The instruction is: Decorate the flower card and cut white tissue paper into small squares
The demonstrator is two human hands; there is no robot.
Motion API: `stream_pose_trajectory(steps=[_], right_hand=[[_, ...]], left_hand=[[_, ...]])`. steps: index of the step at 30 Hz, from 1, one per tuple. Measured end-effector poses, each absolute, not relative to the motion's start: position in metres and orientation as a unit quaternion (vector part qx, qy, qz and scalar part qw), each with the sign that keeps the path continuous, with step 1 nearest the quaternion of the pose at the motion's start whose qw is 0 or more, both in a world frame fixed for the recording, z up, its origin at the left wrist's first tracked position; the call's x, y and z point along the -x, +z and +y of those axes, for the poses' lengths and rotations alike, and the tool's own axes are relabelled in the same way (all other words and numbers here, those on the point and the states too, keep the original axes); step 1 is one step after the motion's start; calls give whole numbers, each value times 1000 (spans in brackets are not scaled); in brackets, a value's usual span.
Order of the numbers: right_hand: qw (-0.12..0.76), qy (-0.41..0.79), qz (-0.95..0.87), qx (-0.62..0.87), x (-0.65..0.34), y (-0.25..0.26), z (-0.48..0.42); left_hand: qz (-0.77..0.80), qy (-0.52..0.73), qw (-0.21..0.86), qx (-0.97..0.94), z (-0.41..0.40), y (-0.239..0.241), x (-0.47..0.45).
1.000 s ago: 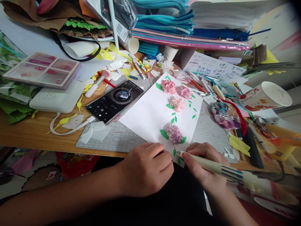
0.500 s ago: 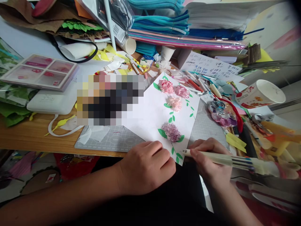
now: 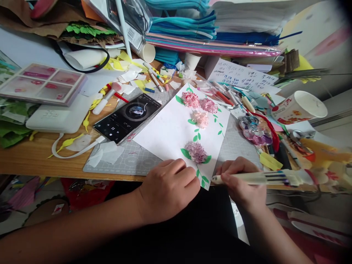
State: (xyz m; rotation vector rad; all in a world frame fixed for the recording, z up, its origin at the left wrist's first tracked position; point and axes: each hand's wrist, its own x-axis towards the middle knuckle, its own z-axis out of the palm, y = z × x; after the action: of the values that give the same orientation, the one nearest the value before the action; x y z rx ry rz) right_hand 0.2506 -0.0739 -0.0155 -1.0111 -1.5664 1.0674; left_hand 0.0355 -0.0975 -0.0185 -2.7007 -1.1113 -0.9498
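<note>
A white sheet of paper [image 3: 162, 128] lies at an angle over a grey cutting mat [image 3: 132, 161]. It bears raised pink paper flowers [image 3: 200, 118], a purple one [image 3: 196, 152], and drawn green leaves and stems. Curled over the sheet's near edge, my left hand [image 3: 172, 192] is closed, its fingertips hidden beneath it. My right hand [image 3: 243, 183] grips a thick multicolour pen [image 3: 253, 178] near its tip, beside the sheet's lower right corner. Whether the tip touches the paper I cannot tell.
Left of the sheet lies a phone [image 3: 128, 117] plugged into a white power bank [image 3: 59, 115]. A paper cup [image 3: 299, 106] stands at the right, behind a gem-like trinket [image 3: 254, 130]. Markers [image 3: 228, 95] and scraps clutter the back, below stacked pipe cleaners [image 3: 181, 27].
The whole scene has shifted slightly left in view. Both hands keep nearly the same pose over the paper. The phone, covered by a pixelated patch before, now shows plainly.
</note>
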Motion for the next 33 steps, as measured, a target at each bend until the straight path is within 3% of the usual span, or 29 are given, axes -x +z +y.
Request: stream_pose_trajectory(steps=[3,7,12,17,33], right_hand=[[507,460,-583,437,-252,-18,-70],[413,423,-641,489,-255,-12,-66],[374,371,-709,468,-254,-5,-67],[367,328,-747,447,-250,-4,-68],[367,348,-736,451,-251,-9,-68]], left_hand=[[-376,-297,22,877,-95,-15,-39],[-396,-296,14,869,-92,-15,-41],[-358,-300,25,884,-94,-18,-38],[-332,-304,34,892,-96,-20,-36],[-334,-313,44,888,-97,-21,-38]])
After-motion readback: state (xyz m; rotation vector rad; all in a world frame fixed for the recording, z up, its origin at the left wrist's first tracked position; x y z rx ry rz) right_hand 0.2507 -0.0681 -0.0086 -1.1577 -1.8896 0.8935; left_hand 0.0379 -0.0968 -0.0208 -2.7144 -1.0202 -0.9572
